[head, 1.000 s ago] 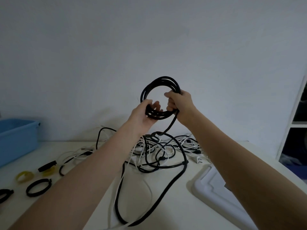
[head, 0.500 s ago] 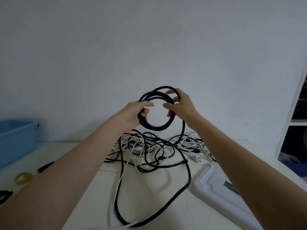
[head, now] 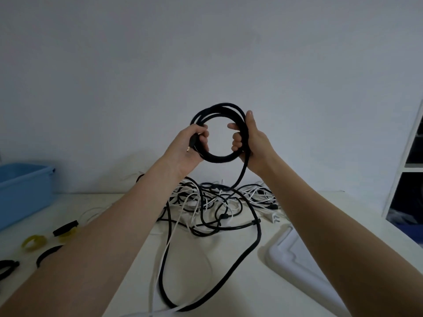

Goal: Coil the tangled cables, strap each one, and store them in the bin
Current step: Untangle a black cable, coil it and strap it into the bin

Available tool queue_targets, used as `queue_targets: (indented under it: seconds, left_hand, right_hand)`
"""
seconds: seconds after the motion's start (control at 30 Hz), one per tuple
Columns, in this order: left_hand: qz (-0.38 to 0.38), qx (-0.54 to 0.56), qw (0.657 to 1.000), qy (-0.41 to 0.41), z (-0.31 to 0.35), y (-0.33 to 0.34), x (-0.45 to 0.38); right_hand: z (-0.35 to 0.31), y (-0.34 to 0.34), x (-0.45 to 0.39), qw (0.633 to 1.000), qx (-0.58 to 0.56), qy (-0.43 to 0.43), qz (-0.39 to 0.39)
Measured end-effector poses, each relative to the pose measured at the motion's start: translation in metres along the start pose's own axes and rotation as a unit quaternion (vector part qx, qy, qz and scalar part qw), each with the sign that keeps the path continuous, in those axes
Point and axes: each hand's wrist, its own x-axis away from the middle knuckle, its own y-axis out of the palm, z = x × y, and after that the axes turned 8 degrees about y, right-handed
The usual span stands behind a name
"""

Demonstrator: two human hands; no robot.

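Both hands are up in front of the wall holding the black coil [head: 219,131]. The left hand [head: 188,147] is curled round its left side with the plug end pinned in the palm. The right hand [head: 250,139] wraps the right side, thumb up along the loops.

Main risk as I see it: the tail [head: 256,236] drops from the coil, runs through the pile [head: 217,207] and makes a big loop on the table [head: 128,266]. Pull in the next turn too fast and it probably drags the white cables along or snags on a knot. The loops also look a bit uneven, so a loose grip could let them spring apart before a strap goes on.

Count: one coil in hand, one pile (can't count the separate cables in it), one blue bin [head: 25,191] far left, about five straps [head: 66,228] I can see, some black, some yellow, and one white lid-looking thing [head: 295,259] on the right.
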Motion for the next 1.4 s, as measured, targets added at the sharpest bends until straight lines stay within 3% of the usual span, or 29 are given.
queue_targets:
  seconds: [0.2, 0.47, 0.53, 0.6, 0.63, 0.7, 0.73, 0.77, 0.8, 0.83, 0.9, 1.1, 1.27, 1.4]
  left_hand:
    - [0.050, 0.060, 0.997, 0.025, 0.000, 0.003, -0.004]
    - [0.070, 0.175, 0.982, 0.030, -0.012, 0.005, -0.004]
    - [0.049, 0.107, 0.993, -0.001, -0.009, 0.002, -0.005]
    - [0.017, -0.126, 0.992, -0.005, -0.001, -0.008, -0.010]
    - [-0.003, -0.291, 0.957, 0.020, 0.003, -0.013, -0.013]
    - [-0.041, -0.575, 0.812, 0.088, 0.011, -0.020, -0.017]
    - [-0.067, -0.657, 0.742, 0.116, 0.015, -0.020, -0.019]
    - [-0.106, -0.699, 0.693, 0.140, 0.017, -0.017, -0.020]
    - [-0.141, -0.707, 0.676, 0.153, 0.018, -0.012, -0.019]
    - [-0.156, -0.684, 0.694, 0.160, 0.020, -0.008, -0.017]
    - [-0.133, -0.594, 0.780, 0.143, 0.022, -0.003, -0.012]
    - [0.032, -0.331, 0.926, 0.179, 0.017, -0.005, -0.014]
    - [0.128, -0.190, 0.955, 0.186, 0.007, -0.001, -0.013]
    - [0.154, -0.174, 0.950, 0.209, 0.007, -0.009, -0.011]
  right_hand:
    - [0.007, 0.010, -0.003, 0.995, -0.095, 0.014, 0.013]
    - [0.012, 0.023, -0.007, 0.995, -0.057, -0.022, 0.078]
    - [0.011, 0.019, -0.008, 0.994, -0.048, -0.024, 0.093]
    - [0.007, 0.010, -0.009, 0.995, 0.000, -0.028, 0.091]
    - [0.005, 0.005, -0.009, 0.995, 0.042, -0.029, 0.080]
    - [0.005, 0.001, -0.010, 0.987, 0.148, -0.032, 0.046]
    - [0.006, 0.002, -0.009, 0.978, 0.202, -0.035, 0.026]
    - [0.008, 0.005, -0.008, 0.968, 0.246, -0.040, 0.004]
    - [0.009, 0.009, -0.007, 0.961, 0.274, -0.044, -0.015]
    - [0.009, 0.012, -0.006, 0.958, 0.282, -0.049, -0.030]
    - [0.007, 0.014, -0.004, 0.962, 0.263, -0.057, -0.043]
    - [0.004, 0.004, -0.005, 0.989, 0.126, -0.032, -0.064]
    - [0.014, 0.006, -0.007, 0.998, 0.051, 0.003, -0.028]
    - [0.019, 0.000, -0.009, 0.987, 0.144, 0.040, -0.065]
